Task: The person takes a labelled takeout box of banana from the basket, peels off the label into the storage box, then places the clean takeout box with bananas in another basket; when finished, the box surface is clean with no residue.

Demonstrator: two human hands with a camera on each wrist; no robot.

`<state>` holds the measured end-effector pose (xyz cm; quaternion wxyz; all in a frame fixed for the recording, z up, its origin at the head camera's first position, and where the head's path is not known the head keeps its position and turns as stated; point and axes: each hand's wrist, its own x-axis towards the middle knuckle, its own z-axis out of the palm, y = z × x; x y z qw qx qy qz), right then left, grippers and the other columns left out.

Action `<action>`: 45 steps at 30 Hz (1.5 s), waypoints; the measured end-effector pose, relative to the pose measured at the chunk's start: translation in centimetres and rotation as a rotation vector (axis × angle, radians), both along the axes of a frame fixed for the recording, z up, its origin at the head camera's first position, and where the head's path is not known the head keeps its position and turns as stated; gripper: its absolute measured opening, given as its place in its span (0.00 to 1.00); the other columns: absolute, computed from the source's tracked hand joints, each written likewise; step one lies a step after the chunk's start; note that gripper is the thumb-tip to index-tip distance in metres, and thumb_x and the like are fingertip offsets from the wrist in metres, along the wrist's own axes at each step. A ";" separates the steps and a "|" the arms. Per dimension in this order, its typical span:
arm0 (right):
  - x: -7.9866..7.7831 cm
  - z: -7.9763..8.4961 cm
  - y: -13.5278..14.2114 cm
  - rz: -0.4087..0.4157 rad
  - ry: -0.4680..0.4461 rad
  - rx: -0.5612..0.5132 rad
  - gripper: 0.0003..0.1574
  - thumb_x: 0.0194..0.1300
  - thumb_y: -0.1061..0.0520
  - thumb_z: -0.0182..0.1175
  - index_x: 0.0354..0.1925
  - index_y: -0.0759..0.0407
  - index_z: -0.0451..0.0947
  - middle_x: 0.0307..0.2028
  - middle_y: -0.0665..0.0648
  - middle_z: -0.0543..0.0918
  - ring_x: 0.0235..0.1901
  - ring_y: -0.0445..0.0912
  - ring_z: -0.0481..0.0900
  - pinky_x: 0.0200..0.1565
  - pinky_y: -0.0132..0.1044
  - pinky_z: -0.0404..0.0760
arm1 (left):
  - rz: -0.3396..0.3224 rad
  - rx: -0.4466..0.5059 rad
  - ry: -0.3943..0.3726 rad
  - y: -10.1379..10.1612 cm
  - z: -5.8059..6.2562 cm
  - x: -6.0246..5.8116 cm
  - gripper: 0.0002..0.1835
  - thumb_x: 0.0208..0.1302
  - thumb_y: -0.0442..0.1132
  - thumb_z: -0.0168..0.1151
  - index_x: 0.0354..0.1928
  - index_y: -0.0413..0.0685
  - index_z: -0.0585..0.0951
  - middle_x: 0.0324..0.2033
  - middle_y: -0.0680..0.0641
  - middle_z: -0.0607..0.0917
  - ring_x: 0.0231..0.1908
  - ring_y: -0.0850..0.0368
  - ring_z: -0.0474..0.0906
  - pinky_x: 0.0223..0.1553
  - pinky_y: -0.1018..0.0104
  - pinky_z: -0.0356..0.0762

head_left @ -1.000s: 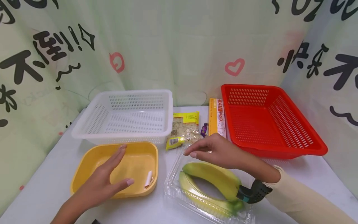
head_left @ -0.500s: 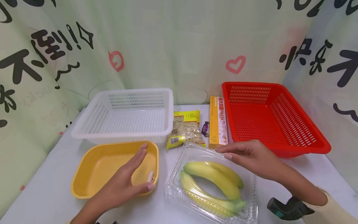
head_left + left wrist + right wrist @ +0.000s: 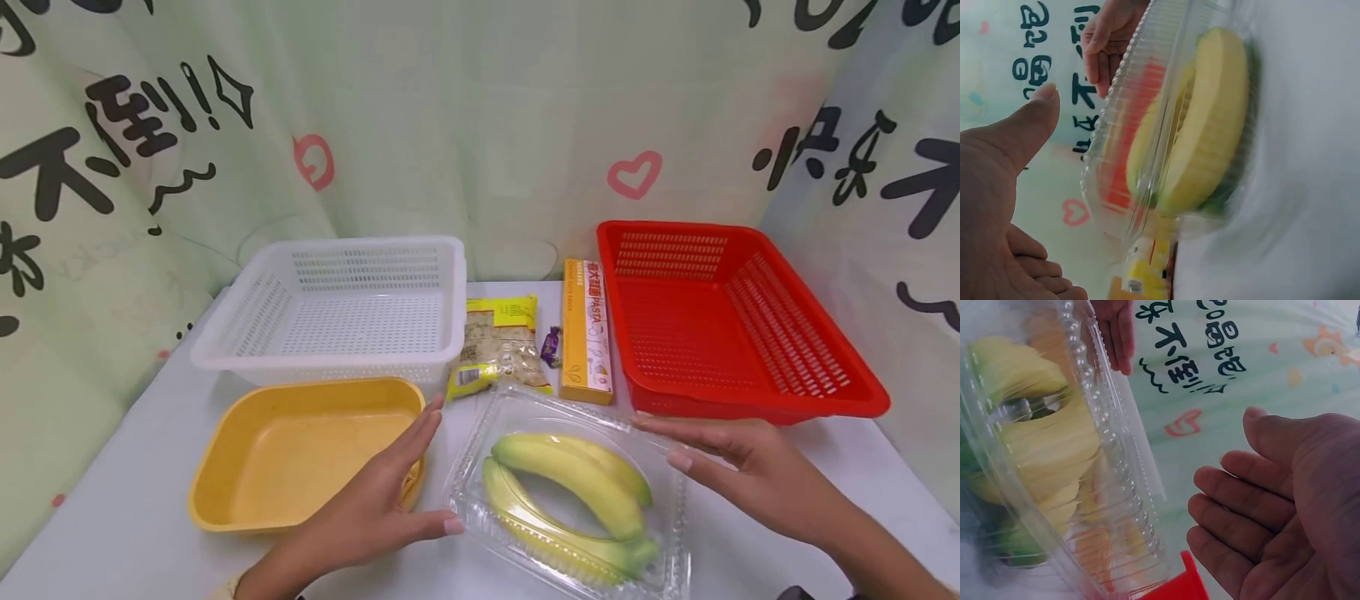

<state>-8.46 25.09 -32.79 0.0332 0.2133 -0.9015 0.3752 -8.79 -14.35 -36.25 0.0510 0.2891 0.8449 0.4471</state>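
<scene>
A clear plastic clamshell box (image 3: 517, 410) with several green-yellow bananas (image 3: 573, 479) inside lies at the front of the table, its lid down. My left hand (image 3: 367, 512) hovers at the box's left side, fingers straight and thumb spread. Along the right side my right hand (image 3: 757, 471) is held with extended fingers, the fingertips close by the box's back right corner. In the left wrist view, a gap shows between the left thumb and the ridged wall of the box. The right wrist view likewise shows the right palm facing the box, apart from it.
A yellow basin (image 3: 277, 467) stands at left, partly behind my left hand. Behind it is a white basket (image 3: 330, 364); a red basket (image 3: 705, 333) stands back right. Between them lie a yellow-topped food packet (image 3: 498, 337), a purple-wrapped candy (image 3: 551, 346) and a pasta box (image 3: 585, 333).
My left hand has moved right from over the yellow basin to the clamshell box's left side. My right hand has moved from above the box to its right side. The box stays put.
</scene>
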 end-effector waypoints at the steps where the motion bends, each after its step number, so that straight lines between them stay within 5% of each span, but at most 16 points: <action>1: 0.1 -0.2 0.3 -0.002 -0.002 -0.001 0.31 0.59 0.59 0.69 0.61 0.47 0.78 0.53 0.44 0.82 0.50 0.32 0.77 0.33 0.35 0.84 | 0.000 0.009 -0.011 0.2 0.0 0.1 0.57 0.53 0.55 0.73 0.76 0.44 0.50 0.76 0.54 0.46 0.73 0.54 0.44 0.69 0.61 0.50; 11: 0.1 -1.4 1.9 0.052 -0.009 -0.036 0.41 0.56 0.60 0.71 0.67 0.51 0.71 0.59 0.44 0.78 0.55 0.30 0.72 0.33 0.34 0.84 | -0.009 0.006 -0.008 2.0 -0.4 1.4 0.60 0.52 0.57 0.74 0.77 0.45 0.47 0.76 0.56 0.42 0.73 0.54 0.41 0.69 0.51 0.49; 18: -0.7 -2.8 3.3 0.068 -0.149 -0.037 0.49 0.53 0.55 0.72 0.71 0.46 0.65 0.63 0.43 0.74 0.56 0.30 0.69 0.33 0.39 0.85 | 0.004 0.027 -0.073 3.1 -1.3 1.6 0.61 0.51 0.58 0.73 0.77 0.45 0.46 0.76 0.57 0.42 0.73 0.56 0.40 0.68 0.43 0.46; 22: -0.8 -3.5 3.8 0.064 -0.252 -0.047 0.50 0.53 0.52 0.71 0.72 0.43 0.64 0.64 0.42 0.72 0.57 0.26 0.68 0.34 0.41 0.85 | 0.019 0.025 -0.074 3.5 -1.6 1.6 0.59 0.53 0.56 0.73 0.76 0.41 0.47 0.76 0.53 0.43 0.73 0.55 0.41 0.69 0.45 0.45; 27: -1.2 -4.2 3.8 0.088 -0.294 -0.114 0.45 0.57 0.56 0.69 0.71 0.51 0.65 0.63 0.41 0.74 0.57 0.28 0.71 0.41 0.38 0.84 | 0.047 0.040 -0.071 3.6 -2.0 1.6 0.56 0.56 0.55 0.72 0.75 0.39 0.49 0.75 0.51 0.46 0.73 0.55 0.43 0.69 0.49 0.46; 39: -1.6 -4.6 3.2 0.067 -0.329 -0.223 0.41 0.61 0.61 0.67 0.70 0.56 0.65 0.61 0.37 0.74 0.56 0.30 0.74 0.44 0.40 0.83 | 0.099 0.069 -0.050 3.8 -2.2 1.7 0.55 0.55 0.55 0.72 0.76 0.45 0.51 0.74 0.53 0.51 0.72 0.54 0.48 0.68 0.46 0.50; 45: -1.5 -3.9 2.6 0.064 -0.322 -0.238 0.42 0.59 0.61 0.68 0.70 0.58 0.65 0.60 0.36 0.74 0.55 0.31 0.75 0.42 0.42 0.84 | 0.105 0.119 0.002 3.2 -1.6 2.2 0.52 0.54 0.52 0.73 0.76 0.46 0.54 0.74 0.52 0.56 0.72 0.53 0.51 0.68 0.53 0.52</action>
